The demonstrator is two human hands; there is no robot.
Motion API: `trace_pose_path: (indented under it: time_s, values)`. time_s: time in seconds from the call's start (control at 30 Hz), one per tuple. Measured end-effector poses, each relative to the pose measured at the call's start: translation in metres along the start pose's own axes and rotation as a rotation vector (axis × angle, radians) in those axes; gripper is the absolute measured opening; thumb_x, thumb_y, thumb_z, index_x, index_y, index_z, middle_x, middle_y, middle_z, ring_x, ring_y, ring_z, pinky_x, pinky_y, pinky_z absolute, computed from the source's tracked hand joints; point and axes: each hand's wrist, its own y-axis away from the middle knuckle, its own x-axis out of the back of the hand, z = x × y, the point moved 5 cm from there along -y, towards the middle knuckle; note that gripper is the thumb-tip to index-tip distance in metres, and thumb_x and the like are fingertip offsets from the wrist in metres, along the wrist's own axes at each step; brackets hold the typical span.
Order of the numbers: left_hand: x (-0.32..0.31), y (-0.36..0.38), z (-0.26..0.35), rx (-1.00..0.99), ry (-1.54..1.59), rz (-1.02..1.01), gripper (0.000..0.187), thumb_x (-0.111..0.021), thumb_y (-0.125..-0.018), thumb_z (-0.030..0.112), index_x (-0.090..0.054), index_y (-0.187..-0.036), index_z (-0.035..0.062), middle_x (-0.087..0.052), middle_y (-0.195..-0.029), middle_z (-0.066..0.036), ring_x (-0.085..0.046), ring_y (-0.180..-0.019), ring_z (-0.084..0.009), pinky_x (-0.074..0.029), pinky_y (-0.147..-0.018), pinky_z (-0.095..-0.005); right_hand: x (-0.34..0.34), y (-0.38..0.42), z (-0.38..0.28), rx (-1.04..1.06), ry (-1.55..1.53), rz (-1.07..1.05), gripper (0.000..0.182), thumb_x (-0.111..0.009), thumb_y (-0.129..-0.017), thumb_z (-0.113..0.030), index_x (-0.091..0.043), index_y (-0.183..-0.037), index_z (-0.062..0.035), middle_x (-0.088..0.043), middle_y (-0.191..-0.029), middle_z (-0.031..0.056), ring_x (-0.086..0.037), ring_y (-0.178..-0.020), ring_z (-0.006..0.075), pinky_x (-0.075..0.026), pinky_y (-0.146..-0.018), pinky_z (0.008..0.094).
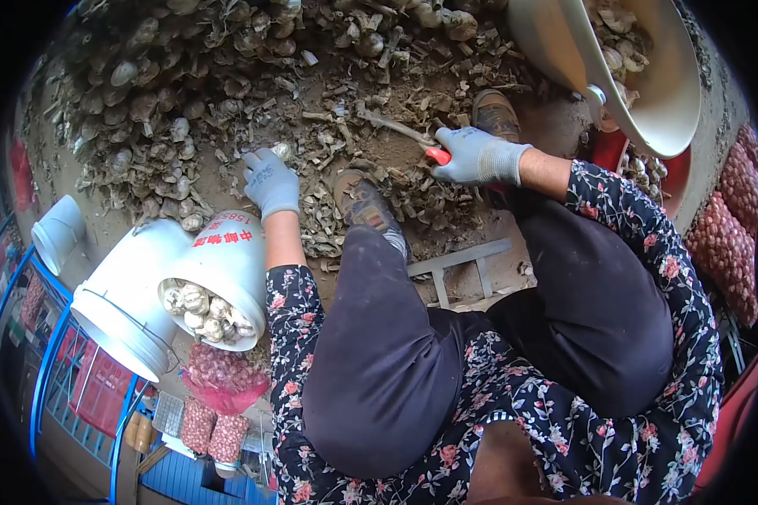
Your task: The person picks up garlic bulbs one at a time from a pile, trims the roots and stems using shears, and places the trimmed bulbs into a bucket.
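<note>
My left hand (271,183), in a grey work glove, reaches down at the edge of the garlic heap. Its fingers are bent, and a pale garlic bulb (282,151) sits at the thumb side, apparently pinched; part of the grip is hidden under the glove. My right hand (483,157), gloved alike, is wrapped round the red handle of a pair of shears (403,129). Their long dull metal end points left, over dry stalks and soil. The heap of garlic bulbs (143,101) with dry stems spreads across the upper left.
By my left arm a white bucket (227,231) lies tipped, with garlic bulbs in its mouth. Another white bucket (135,295) lies beside it. A large pale container (674,93) holding garlic stands at upper right. My shoes (364,202) rest among the scraps. Filled net sacks (724,252) lie far right.
</note>
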Motion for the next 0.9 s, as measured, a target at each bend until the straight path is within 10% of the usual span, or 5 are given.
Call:
trace_pose_path:
  time_s: [0.23,0.3,0.4,0.63,0.9]
  values:
    - [-0.01,-0.015,-0.007,-0.026,0.201,-0.184,0.051,-0.074,-0.072,0.035,-0.053,-0.11,0.0096,-0.063,-0.102,-0.016,-0.063,-0.092,-0.0349,-0.049,-0.08,-0.0495,-0.001,0.002,-0.008,0.049,0.056,0.016,0.039,-0.058,-0.082,-0.03,-0.047,-0.103,0.0015,-0.061,-0.095,0.0269,-0.059,-0.095,0.0409,-0.046,-0.081,0.0461]
    - [-0.015,-0.019,-0.013,-0.17,0.569,-0.081,0.044,-0.076,-0.072,0.032,-0.058,-0.103,0.0081,-0.067,-0.091,-0.013,-0.065,-0.086,-0.0262,-0.051,-0.077,-0.0433,0.006,0.005,-0.014,0.058,0.087,0.035,0.037,-0.057,-0.082,-0.026,-0.046,-0.104,0.001,-0.061,-0.094,0.026,-0.059,-0.094,0.0405,-0.046,-0.08,0.0465]
    - [-0.004,0.004,0.003,-0.16,2.085,-0.43,0.036,-0.075,-0.074,0.006,-0.059,-0.107,0.0041,-0.067,-0.091,-0.006,-0.065,-0.08,-0.014,-0.054,-0.074,-0.0286,0.024,0.014,-0.029,0.134,0.172,0.168,0.036,-0.056,-0.086,-0.03,-0.046,-0.106,-0.0011,-0.062,-0.096,0.0232,-0.061,-0.096,0.0372,-0.049,-0.08,0.0448]
    - [0.084,0.04,0.039,-0.477,2.103,-0.23,0.052,-0.08,-0.073,0.023,-0.056,-0.115,0.0029,-0.063,-0.099,-0.005,-0.063,-0.079,-0.0149,-0.055,-0.075,-0.0299,0.041,0.029,-0.057,0.356,0.209,0.401,0.037,-0.06,-0.083,-0.027,-0.046,-0.105,-0.0014,-0.059,-0.096,0.0191,-0.061,-0.093,0.0353,-0.05,-0.079,0.0433]
    - [0.156,0.052,0.032,-0.269,1.57,-0.15,0.057,-0.073,-0.071,0.006,-0.046,-0.121,0.0004,-0.061,-0.095,-0.005,-0.057,-0.086,-0.0087,-0.047,-0.078,-0.0226,0.06,0.042,-0.071,0.34,0.226,0.408,0.036,-0.062,-0.081,-0.025,-0.045,-0.103,-0.0016,-0.062,-0.09,0.0185,-0.063,-0.087,0.0345,-0.051,-0.073,0.0428]
